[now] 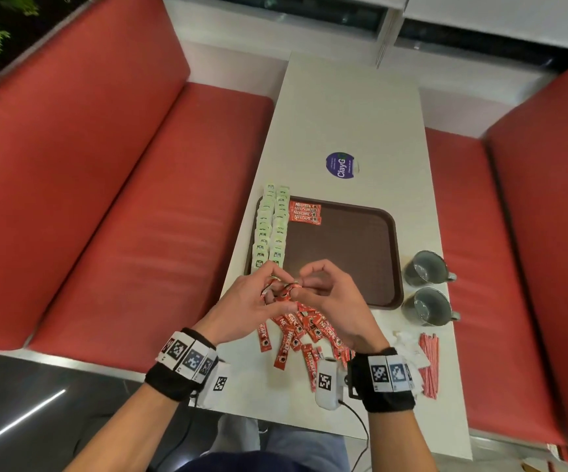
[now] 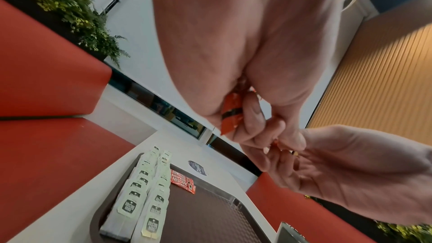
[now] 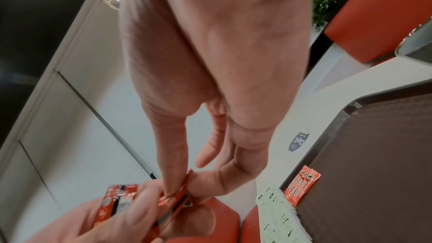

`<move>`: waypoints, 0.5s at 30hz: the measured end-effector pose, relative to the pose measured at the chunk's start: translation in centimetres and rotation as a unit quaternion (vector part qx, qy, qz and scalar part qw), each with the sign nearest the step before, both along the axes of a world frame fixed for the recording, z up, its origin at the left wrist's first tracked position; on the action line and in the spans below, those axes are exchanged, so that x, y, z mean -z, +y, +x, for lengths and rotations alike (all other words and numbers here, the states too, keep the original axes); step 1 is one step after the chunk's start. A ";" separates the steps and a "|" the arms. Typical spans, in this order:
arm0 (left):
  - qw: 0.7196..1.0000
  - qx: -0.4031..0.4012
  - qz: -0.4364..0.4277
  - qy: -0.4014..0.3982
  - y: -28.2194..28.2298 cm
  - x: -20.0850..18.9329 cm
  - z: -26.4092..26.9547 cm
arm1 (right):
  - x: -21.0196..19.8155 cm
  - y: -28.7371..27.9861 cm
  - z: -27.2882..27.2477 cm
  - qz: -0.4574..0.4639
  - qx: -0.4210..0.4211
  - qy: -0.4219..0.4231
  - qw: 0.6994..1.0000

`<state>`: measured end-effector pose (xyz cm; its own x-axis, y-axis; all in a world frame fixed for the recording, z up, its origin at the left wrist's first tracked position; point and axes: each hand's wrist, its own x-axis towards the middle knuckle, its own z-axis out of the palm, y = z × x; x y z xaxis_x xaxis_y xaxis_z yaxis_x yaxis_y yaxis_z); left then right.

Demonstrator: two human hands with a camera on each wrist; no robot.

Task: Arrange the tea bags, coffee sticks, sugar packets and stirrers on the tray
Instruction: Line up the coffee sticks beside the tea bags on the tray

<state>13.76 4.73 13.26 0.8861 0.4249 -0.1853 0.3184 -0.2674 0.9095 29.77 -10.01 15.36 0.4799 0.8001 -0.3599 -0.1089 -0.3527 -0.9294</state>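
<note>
Both hands pinch coffee sticks: left hand several, right hand one.

White table with tray, loose coffee sticks, mugs, stirrers

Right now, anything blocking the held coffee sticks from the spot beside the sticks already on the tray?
Nothing visible. The coffee sticks sit over the tray's near edge; bare tray floor runs to the placed sticks.
</note>
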 end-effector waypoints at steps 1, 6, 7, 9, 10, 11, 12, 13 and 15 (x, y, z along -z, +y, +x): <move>1.000 0.000 -0.004 -0.004 0.1 0.0 0.0 | -0.1 -0.1 0.1 -0.005 -0.001 -0.005 1.000; 0.999 -0.023 0.000 -0.029 -0.3 -0.4 0.3 | -0.3 -0.1 0.1 -0.043 0.000 -0.065 0.997; 0.999 -0.034 0.010 -0.038 -0.4 -0.4 0.4 | -0.3 0.0 0.0 -0.044 -0.003 -0.077 0.996; 0.996 -0.059 0.028 -0.054 -0.4 -0.5 0.6 | -0.4 0.2 -0.1 -0.046 -0.018 -0.099 0.994; 0.995 -0.067 0.041 -0.064 -0.4 -0.6 0.7 | -0.4 0.3 -0.2 -0.049 -0.026 -0.108 0.993; 0.993 -0.072 0.052 -0.075 -0.4 -0.8 0.7 | -0.5 0.4 -0.2 -0.050 -0.035 -0.114 0.992; 0.992 -0.076 0.056 -0.084 -0.3 -0.9 0.8 | -0.5 0.5 -0.3 -0.052 -0.044 -0.120 0.990; 0.991 -0.080 0.053 -0.089 -0.3 -0.9 0.8 | -0.4 0.5 -0.3 -0.051 -0.050 -0.129 0.989; 0.991 -0.084 0.042 -0.094 -0.2 -0.9 0.9 | -0.4 0.4 -0.4 -0.048 -0.059 -0.148 0.986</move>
<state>14.61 4.58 14.19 0.8168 0.5765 0.0193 0.1916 -0.3027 0.9336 29.37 -9.58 15.79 0.4816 0.8254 -0.2944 0.2091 -0.4345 -0.8761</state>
